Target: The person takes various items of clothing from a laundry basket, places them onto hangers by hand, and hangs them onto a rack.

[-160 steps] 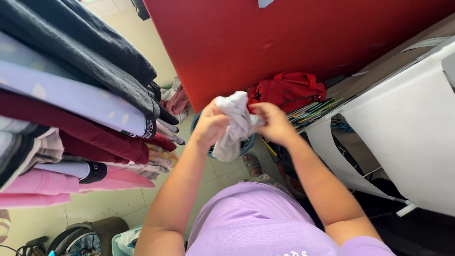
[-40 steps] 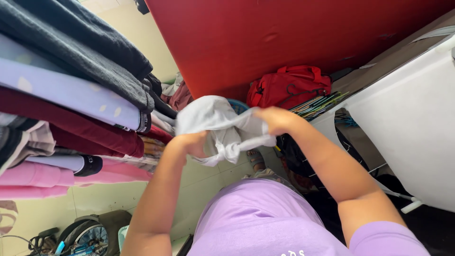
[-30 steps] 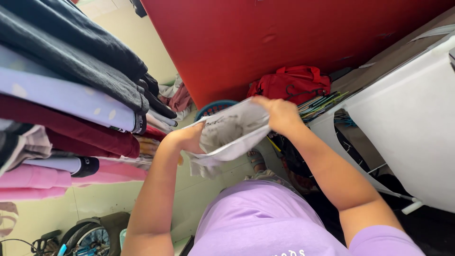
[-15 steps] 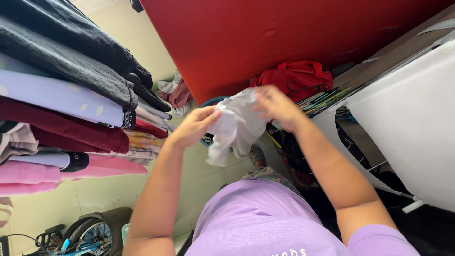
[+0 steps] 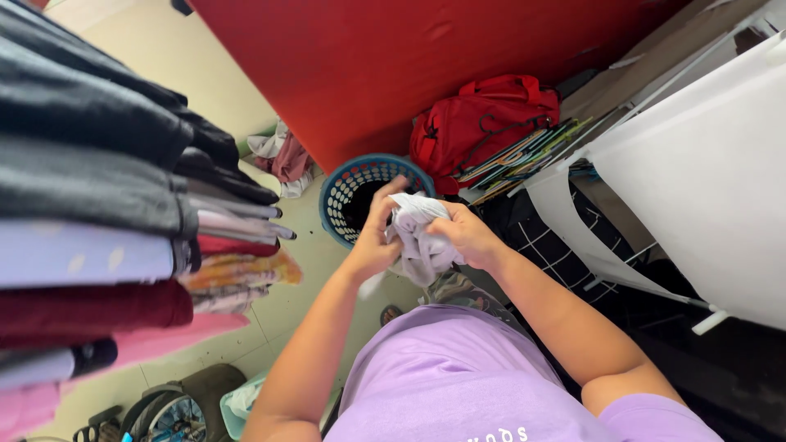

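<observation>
Floor [image 5: 286, 303] here is pale tile, and there's a fair bit sitting on it. A round blue laundry basket [image 5: 337, 196] with holes in its wall stands near the red wall, a red bag [image 5: 483, 123] is just to its right, and a small heap of pinkish and white clothes [image 5: 278, 157] lies to its left. Lower left there's a dark wheel [image 5: 164, 413] beside a pale green tub [image 5: 237, 405].

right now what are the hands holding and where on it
Both hands hold one bunched white garment: the left hand grips its left side, the right hand its right side, above the blue laundry basket.
</observation>
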